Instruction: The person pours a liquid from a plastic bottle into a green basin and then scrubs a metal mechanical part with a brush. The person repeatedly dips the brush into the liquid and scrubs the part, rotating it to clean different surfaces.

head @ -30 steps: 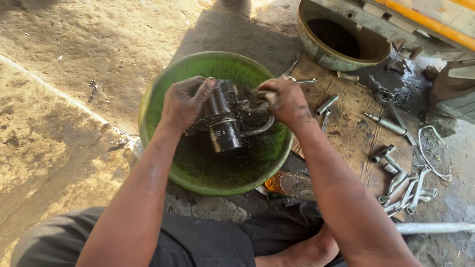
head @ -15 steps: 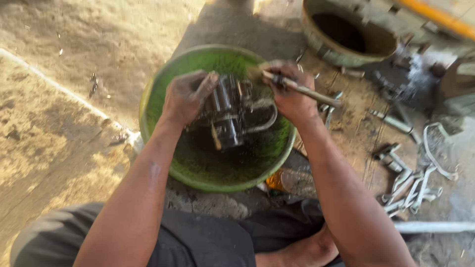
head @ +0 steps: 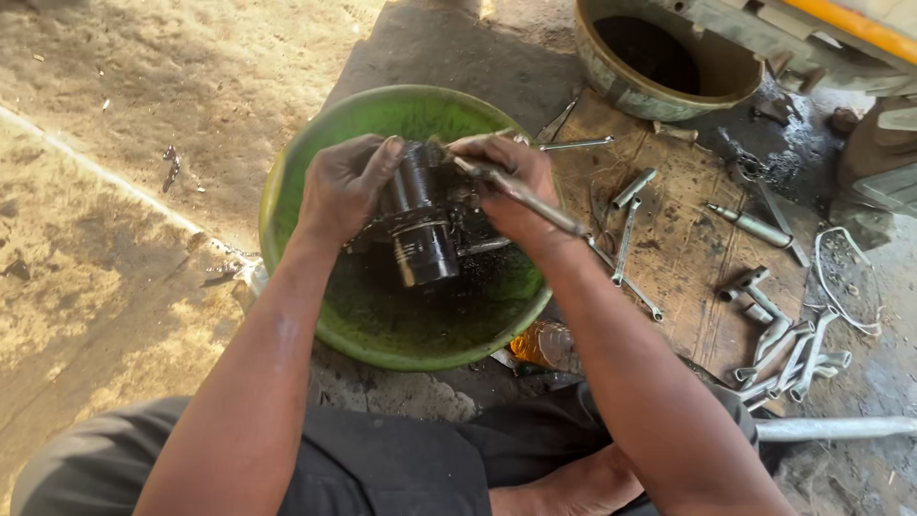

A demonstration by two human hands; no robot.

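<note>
My left hand [head: 346, 186] grips a black, oily metal engine part [head: 420, 225] and holds it over a green plastic basin [head: 382, 334] with dark liquid in it. My right hand [head: 511, 182] is closed on a thin brush-like tool [head: 521, 196], its handle running back over my wrist and its tip at the top of the part. Both hands are smeared with dark grease.
A round metal bowl [head: 611, 76] with black liquid stands at the back right. Socket wrenches and spanners [head: 788, 358] lie scattered on a stained board [head: 688, 248] to the right. A small orange-filled bottle [head: 544, 346] lies beside the basin. Dirt ground stretches to the left.
My right hand has picked up the thin tool and brought it to the top of the part. The left hand keeps its hold on the part over the basin.
</note>
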